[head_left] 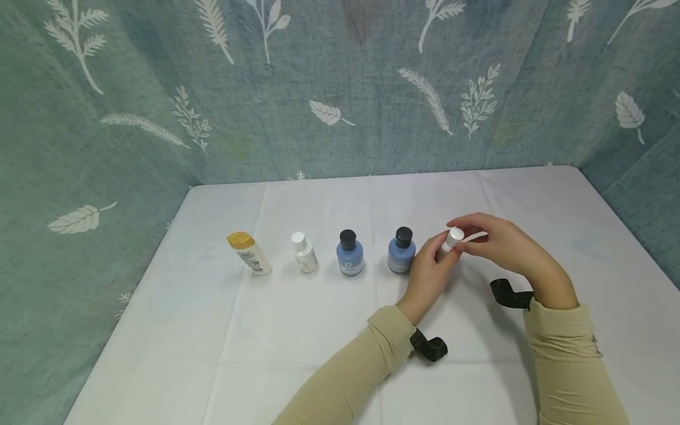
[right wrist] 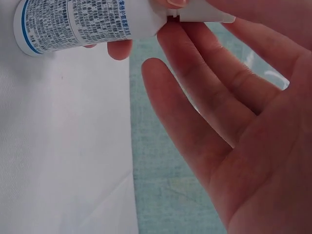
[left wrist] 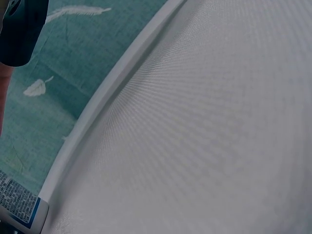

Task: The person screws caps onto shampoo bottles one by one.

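Toward the right of the table, my left hand (head_left: 429, 265) grips a white bottle (right wrist: 78, 24) round its body. It has a white cap (head_left: 454, 235), a label of small dark print and a blue band near its base. The fingers of my right hand (head_left: 496, 239) pinch the cap from the other side, with fingertips at the neck in the right wrist view. Only a lower corner of the bottle (left wrist: 22, 202) shows in the left wrist view. Just left of my left hand stands a blue bottle (head_left: 401, 257) with a black cap.
Further left stand another blue bottle (head_left: 350, 258) with a black cap, a small white bottle (head_left: 305, 257) and a white bottle with a yellow cap (head_left: 257, 260). A white cloth covers the table (head_left: 297, 330). A green leaf-patterned curtain (head_left: 340, 141) hangs behind it.
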`<move>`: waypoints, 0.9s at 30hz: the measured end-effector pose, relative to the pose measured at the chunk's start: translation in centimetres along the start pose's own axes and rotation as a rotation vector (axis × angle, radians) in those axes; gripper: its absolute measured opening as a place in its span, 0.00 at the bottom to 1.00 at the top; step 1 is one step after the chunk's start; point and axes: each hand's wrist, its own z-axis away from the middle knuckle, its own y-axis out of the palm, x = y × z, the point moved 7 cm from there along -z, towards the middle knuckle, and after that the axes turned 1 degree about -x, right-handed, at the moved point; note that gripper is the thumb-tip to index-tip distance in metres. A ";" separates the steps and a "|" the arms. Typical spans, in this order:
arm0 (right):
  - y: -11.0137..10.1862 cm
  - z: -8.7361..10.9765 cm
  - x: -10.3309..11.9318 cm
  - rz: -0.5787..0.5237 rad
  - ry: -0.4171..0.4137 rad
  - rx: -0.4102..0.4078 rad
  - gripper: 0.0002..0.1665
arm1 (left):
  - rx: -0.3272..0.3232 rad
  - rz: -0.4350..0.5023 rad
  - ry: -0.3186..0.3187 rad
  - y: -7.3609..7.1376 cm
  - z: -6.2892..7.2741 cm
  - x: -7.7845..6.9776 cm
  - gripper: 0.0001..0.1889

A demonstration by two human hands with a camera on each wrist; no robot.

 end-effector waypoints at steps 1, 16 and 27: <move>0.0 0.1 0.0 0.008 -0.011 0.003 0.21 | 0.002 0.001 -0.002 0.0 0.0 0.0 0.19; -0.2 0.2 -0.1 0.008 0.038 0.007 0.18 | 0.076 0.053 -0.026 0.2 0.0 0.2 0.21; -0.1 0.0 -0.1 -0.008 0.070 -0.009 0.15 | 0.061 0.040 -0.038 -1.1 0.9 -3.4 0.20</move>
